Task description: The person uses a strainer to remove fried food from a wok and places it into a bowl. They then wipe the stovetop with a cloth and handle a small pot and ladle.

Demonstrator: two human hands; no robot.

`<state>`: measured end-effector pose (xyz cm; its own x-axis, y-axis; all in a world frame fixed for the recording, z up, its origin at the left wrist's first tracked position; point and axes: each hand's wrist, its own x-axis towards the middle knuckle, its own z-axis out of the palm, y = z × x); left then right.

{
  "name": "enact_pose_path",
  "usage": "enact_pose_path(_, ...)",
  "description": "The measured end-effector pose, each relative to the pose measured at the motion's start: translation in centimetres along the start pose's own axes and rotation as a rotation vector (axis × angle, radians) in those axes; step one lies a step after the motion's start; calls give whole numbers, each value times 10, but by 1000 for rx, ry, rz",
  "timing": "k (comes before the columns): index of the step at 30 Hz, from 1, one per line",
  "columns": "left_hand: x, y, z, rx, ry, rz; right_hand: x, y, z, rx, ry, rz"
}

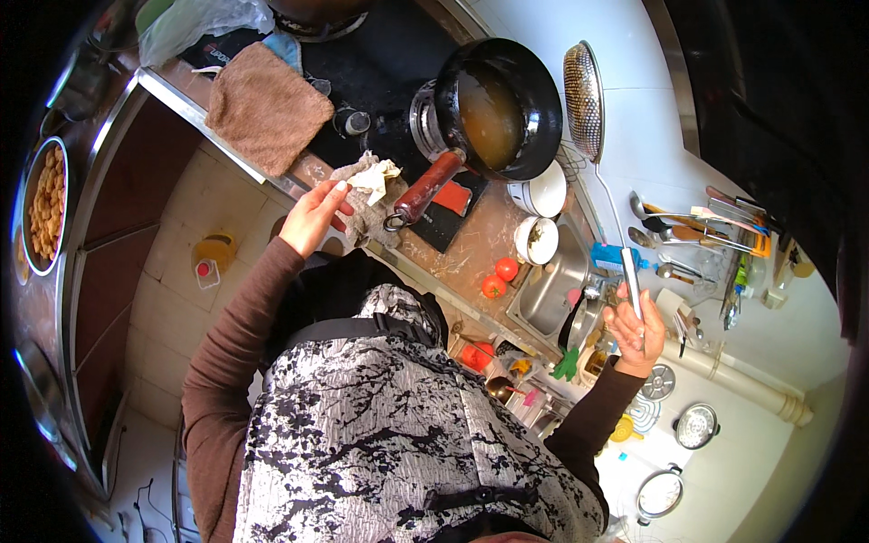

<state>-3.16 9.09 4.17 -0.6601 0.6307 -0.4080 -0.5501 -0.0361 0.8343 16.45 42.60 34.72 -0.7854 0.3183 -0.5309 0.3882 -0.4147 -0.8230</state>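
My left hand pinches a crumpled piece of pale tissue or paper between thumb and fingertips. Just below that piece, a grey rag lies on the counter's edge. In my right hand is the metal handle of a perforated skimmer, raised with its bowl up beside the tiled wall. Between the two hands a black wok sits on the gas stove, with yellowish liquid, apparently oil, inside. Its red-brown handle points toward me, close to the left hand.
A brown cloth lies at the stove's left. Right of the wok are white bowls, tomatoes and a steel sink. Utensils hang on the wall. A bowl of fried pieces stands far left; an oil jug is on the floor.
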Motion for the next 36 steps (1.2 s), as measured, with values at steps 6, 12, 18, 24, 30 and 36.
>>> enact_pose_path(6,-2,3,-1,47,28,-31,3,6,1,20,-32,11)
enact_pose_path(12,-3,2,0,39,25,-33,1,9,2,35,-25,13)
enact_pose_path(18,-3,-4,-1,37,35,-8,3,10,4,2,-20,23)
enact_pose_path(24,-3,0,1,35,35,3,3,12,8,-14,18,25)
enact_pose_path(30,-1,-3,1,38,34,15,8,19,4,-43,-2,52)
enact_pose_path(36,0,-2,1,40,11,-4,16,34,1,-152,-10,113)
